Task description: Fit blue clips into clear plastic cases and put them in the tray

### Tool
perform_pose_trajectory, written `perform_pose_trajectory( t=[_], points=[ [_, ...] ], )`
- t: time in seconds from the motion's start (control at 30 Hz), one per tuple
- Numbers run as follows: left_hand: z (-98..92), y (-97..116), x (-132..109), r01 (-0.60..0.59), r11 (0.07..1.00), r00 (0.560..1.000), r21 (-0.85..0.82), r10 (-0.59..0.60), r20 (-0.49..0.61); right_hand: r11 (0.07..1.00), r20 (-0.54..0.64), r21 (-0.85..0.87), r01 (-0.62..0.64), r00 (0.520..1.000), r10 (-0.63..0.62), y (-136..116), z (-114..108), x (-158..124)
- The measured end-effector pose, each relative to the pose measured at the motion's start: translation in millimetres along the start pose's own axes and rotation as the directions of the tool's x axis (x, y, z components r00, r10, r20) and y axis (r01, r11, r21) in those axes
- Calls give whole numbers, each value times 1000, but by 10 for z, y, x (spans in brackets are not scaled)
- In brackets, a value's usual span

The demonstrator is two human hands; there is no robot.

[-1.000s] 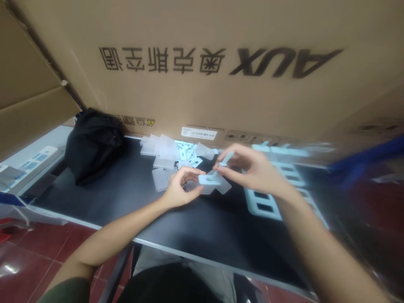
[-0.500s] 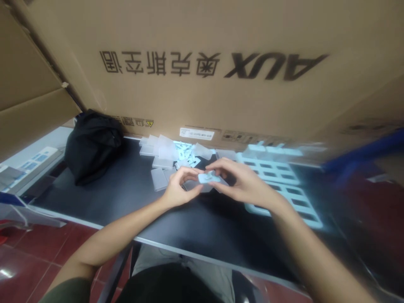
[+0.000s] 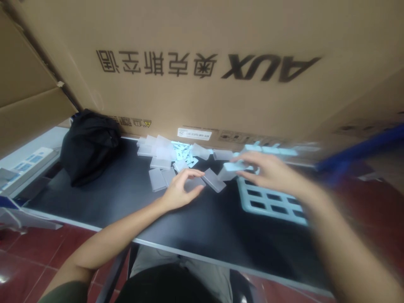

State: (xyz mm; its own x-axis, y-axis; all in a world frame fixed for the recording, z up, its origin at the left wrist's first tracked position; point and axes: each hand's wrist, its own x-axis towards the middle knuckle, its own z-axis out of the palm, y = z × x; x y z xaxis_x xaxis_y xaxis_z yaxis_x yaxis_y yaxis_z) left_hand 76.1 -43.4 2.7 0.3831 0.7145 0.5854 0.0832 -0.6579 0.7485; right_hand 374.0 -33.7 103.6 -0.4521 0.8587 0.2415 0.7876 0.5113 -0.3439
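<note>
My right hand [image 3: 268, 170] pinches a small translucent box with a light-blue lid [image 3: 227, 172], holding it above the table beside the light-blue grid frame [image 3: 268, 211]. My left hand [image 3: 179, 191] is empty, thumb and fingers apart, over a few frosted plastic boxes. One such frosted box [image 3: 215, 181] lies just right of its fingertips. More frosted boxes [image 3: 157, 180] lie to the left, around a pile of small light-blue plastic pieces [image 3: 183, 150]. My right hand and forearm hide part of the grid frame.
Behind the dark table [image 3: 126, 198] stands a large cardboard carton [image 3: 189, 97]. A black cloth bag [image 3: 88, 147] lies at the left. Light-blue-topped boxes [image 3: 252, 148] stand at the back right, near a blue bar [image 3: 362, 145].
My right hand has moved right, away from my left hand, taking the light-blue-lidded box with it. My left hand has let go of the box and stays in place.
</note>
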Motion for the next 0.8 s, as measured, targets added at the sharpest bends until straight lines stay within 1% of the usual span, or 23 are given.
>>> perform_pose_trajectory(
  t=[0.07, 0.17, 0.23, 0.3, 0.37, 0.5, 0.6, 0.67, 0.8],
  points=[
    [-30, -22, 2, -39, 990, 998, 134, 31, 63, 990, -12, -99, -101, 995, 101, 306, -90, 2],
    [-61, -41, -2, -110, 943, 979, 313, 48, 200, 936, -24, -240, -256, 966, 258, 684, -172, 11],
    [-71, -37, -9, -145, 895, 961, 421, 27, 273, 901, -33, -288, -324, 944, 329, 850, -174, 8],
    [-75, -27, -15, -169, 847, 947, 503, -3, 322, 885, -50, -296, -359, 931, 361, 954, -139, -8],
    [-76, -20, -17, -186, 814, 935, 550, -26, 355, 882, -64, -286, -374, 926, 372, 1015, -86, -31],
    [-75, -28, -21, -204, 777, 924, 596, -49, 379, 888, -85, -247, -389, 921, 380, 1068, 0, -70],
    [-69, -44, -33, -218, 758, 919, 615, -54, 392, 916, -129, -211, -341, 939, 319, 1075, 34, -93],
    [-63, -53, -43, -226, 751, 916, 621, -53, 399, 925, -162, -203, -322, 942, 292, 1066, 54, -110],
    [-50, -62, -53, -241, 737, 913, 631, -49, 405, 903, -196, -156, -400, 909, 368, 1021, 90, -151]
  ],
)
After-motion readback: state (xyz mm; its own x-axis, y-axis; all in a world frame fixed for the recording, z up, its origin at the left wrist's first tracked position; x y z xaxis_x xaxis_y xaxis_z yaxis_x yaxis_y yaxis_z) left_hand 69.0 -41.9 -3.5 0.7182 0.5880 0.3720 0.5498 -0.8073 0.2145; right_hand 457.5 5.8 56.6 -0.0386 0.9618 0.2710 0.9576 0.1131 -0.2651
